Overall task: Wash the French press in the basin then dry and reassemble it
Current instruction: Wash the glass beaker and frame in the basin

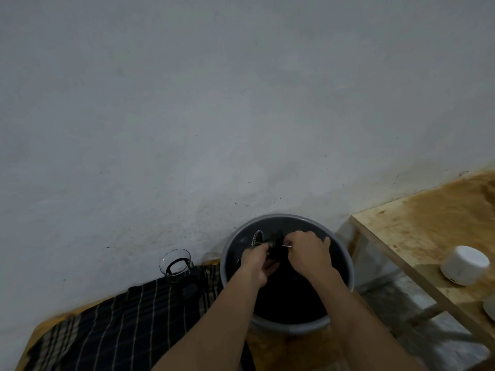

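Note:
Both my hands are over the grey basin (345, 261), which stands against the wall. My left hand (255, 259) and my right hand (308, 250) hold the French press plunger between them. Its black lid (276, 245) sits between the hands, the round mesh filter (257, 236) sticks out to the left, and a bit of the thin metal rod (287, 246) shows by my right fingers. The glass carafe (175, 265) with its black handle stands upright to the left of the basin, on a dark striped cloth (126, 322).
A small dark part (189, 290) lies on the cloth near the carafe. At the right stands a stained wooden table (417, 231) with a white round object (464, 265) on it. A bare grey wall rises right behind the basin.

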A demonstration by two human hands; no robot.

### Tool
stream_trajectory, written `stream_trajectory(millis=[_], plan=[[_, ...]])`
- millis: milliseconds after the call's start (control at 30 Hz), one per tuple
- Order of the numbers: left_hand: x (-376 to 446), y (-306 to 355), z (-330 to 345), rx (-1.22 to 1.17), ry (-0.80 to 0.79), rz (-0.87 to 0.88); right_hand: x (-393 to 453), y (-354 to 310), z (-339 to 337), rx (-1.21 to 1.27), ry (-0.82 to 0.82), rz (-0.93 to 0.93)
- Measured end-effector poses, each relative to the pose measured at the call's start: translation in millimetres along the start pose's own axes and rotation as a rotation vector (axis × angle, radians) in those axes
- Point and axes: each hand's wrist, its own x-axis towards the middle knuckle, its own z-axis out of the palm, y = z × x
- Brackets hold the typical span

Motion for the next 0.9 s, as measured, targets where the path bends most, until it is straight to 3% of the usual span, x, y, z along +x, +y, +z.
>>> stream_trajectory(millis=[133, 333, 700, 900], plan=[[0.5, -10.5, -6.0, -0.028, 0.014, -0.093, 0.3, -9.3, -10.4, -0.114, -0.113, -0.021], [-6.4, -13.3, -6.4, -0.132, -0.049, -0.206, -1.1, -11.9, -15.1, -0.179, -0.136, -0.073], [-16.4, 1.8, 2.1, -0.261, -0.107, -0.147, 1.4, -21.8, -39.3, -0.162, -0.092, -0.063], [-8.5, -4.2, -10.2, -0.028, -0.045, -0.029, -9.9, -3.3, -11.2, 0.064, -0.127, -0.010]])
